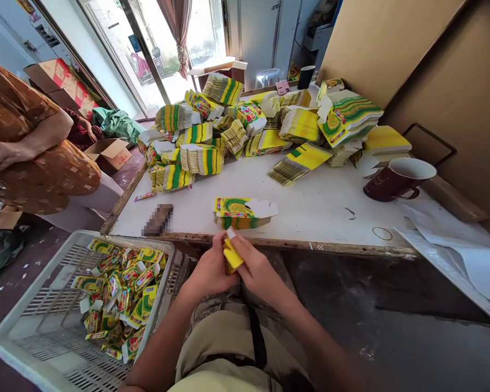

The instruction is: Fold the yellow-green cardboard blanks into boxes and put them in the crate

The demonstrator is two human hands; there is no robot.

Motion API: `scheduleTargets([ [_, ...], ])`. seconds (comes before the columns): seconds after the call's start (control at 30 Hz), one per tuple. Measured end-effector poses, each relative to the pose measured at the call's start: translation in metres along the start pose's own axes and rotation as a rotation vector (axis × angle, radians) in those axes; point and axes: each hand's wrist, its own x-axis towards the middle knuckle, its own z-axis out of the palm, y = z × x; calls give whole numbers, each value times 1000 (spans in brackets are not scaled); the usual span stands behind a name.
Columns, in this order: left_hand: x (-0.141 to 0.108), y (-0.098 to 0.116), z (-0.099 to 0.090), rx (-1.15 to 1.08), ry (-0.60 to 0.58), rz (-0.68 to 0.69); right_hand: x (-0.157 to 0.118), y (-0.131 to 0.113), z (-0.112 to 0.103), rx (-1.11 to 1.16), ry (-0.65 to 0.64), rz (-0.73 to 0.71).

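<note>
Likely light and creasable, the yellow carton [232, 258] seems best held by its edges, left hand [212, 270] and right hand [258, 270] pinching it

We see daylight pouring through tall glass doors [110, 32] at the far side of the room, with a brownish curtain [175, 24] gathered and tied beside them. To their right we find a pale grey cabinet-like front [256, 38], and before it a shiny stool [268, 78]. Our white-topped desk [318, 218] has worn wooden edges; large cardboard sheets [386, 46] stand along its right side. At left we see dark reddish floor [28, 283] scattered with pale scraps.
</note>
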Motion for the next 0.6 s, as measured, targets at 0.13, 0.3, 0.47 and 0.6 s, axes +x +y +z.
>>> scheduleTargets([
  [0.13,6,-3,1,71,182,39,0,11,-4,-89,150,-40],
  [0.3,10,2,-3,27,384,-18,0,26,-12,-37,290,55],
  [0.47,11,11,-7,-40,362,-3,-2,21,-14,-191,188,-88],
  [0.6,9,9,-9,-67,337,-22,-4,18,-26,-231,148,-130],
])
